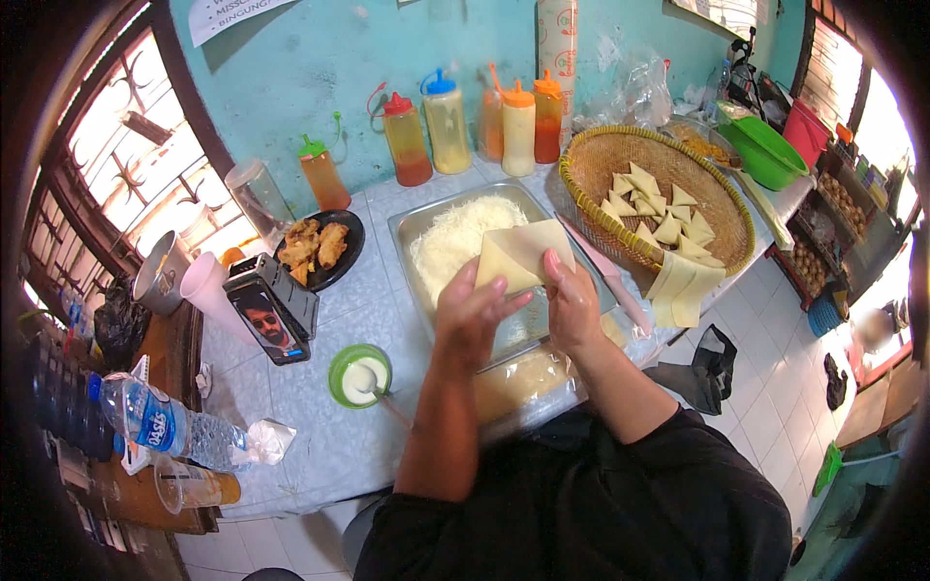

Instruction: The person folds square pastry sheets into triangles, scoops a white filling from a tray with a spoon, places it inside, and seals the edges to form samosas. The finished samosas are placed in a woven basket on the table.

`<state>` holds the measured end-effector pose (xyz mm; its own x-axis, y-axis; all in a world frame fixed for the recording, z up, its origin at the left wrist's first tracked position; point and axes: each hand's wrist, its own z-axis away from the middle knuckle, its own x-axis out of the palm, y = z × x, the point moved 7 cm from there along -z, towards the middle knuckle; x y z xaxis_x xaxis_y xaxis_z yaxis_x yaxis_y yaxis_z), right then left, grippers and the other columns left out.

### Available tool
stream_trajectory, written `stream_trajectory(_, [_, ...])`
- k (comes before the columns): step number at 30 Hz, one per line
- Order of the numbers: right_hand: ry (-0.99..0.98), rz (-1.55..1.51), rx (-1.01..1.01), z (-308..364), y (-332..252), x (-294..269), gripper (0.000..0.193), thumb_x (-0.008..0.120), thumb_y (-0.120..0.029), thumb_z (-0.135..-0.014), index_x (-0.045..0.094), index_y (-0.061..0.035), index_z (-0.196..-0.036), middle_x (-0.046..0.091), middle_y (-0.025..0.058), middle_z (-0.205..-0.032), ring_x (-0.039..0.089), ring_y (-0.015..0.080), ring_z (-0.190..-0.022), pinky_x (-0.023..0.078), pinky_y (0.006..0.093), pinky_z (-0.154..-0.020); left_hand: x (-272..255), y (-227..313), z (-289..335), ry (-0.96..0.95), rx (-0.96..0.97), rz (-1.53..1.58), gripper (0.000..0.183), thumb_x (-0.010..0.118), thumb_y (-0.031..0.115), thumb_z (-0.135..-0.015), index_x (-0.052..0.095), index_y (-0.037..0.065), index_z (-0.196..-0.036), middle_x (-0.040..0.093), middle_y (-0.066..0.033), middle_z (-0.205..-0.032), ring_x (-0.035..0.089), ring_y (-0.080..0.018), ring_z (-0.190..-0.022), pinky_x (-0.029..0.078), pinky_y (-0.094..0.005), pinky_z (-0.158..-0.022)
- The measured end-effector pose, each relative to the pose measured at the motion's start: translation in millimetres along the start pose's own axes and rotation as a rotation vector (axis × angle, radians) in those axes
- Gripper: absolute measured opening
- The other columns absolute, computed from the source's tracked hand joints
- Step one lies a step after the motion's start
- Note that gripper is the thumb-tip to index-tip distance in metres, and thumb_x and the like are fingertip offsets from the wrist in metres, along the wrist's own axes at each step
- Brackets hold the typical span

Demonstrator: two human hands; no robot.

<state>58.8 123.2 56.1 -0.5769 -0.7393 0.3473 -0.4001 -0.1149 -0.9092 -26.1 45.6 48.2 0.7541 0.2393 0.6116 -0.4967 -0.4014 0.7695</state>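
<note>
A pale pastry wrapper strip [513, 254], partly folded at its left end, is held up in front of me. My left hand [473, 315] grips its left lower corner, thumb on the near face. My right hand [573, 298] pinches its right edge, thumb on top. Beneath the hands lies a metal tray [396, 250] with a heap of white shreds [465, 225], which look like grated cheese. A green bowl [334, 373] of white paste with a spoon stands left of my left forearm. To the right, a woven basket [591, 160] holds folded pastry triangles [666, 229].
More wrapper strips [681, 290] hang over the basket's near rim. A pink knife [620, 290] lies between tray and basket. Sauce bottles [407, 145] line the wall. Fried pieces fill a black plate [351, 228], near a phone [266, 324] propped upright. A water bottle [160, 421] lies at left.
</note>
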Motion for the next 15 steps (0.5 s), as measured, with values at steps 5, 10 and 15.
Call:
stream_trajectory(5, [-0.067,0.522,-0.586,6,-27,14,0.041,0.044,-0.028,-0.091,0.055,-0.0009,-0.119,0.055,0.0143,-0.118,0.046,0.0301,-0.115,0.034,0.0392,-0.098,0,-7,-3,-0.030,0.000,0.054,0.045,0.050,0.010,-0.086,0.039,-0.004,-0.128,0.054,-0.0165,-0.119,0.058,-0.0240,-0.105,0.050,-0.0336,-0.089])
stream_trajectory(10, [-0.005,1.282,-0.984,29,-40,35,0.042,0.060,-0.025,-0.075,0.061,-0.0210,-0.117,0.053,0.0114,-0.121,0.039,0.0402,-0.121,0.028,0.0548,-0.099,0,-11,-2,-0.049,-0.037,0.077,0.044,0.051,0.014,-0.087,0.042,-0.003,-0.126,0.053,-0.0146,-0.117,0.055,-0.0229,-0.106,0.045,-0.0340,-0.092])
stream_trajectory(15, [0.010,1.466,-0.948,36,-44,40,0.049,0.065,-0.028,-0.070,0.060,-0.0194,-0.118,0.051,0.0088,-0.127,0.031,0.0381,-0.129,0.019,0.0596,-0.103,9,9,6,-0.147,0.297,-0.562,0.042,0.057,0.005,-0.084,0.047,-0.006,-0.122,0.056,-0.0132,-0.114,0.056,-0.0222,-0.105,0.047,-0.0326,-0.089])
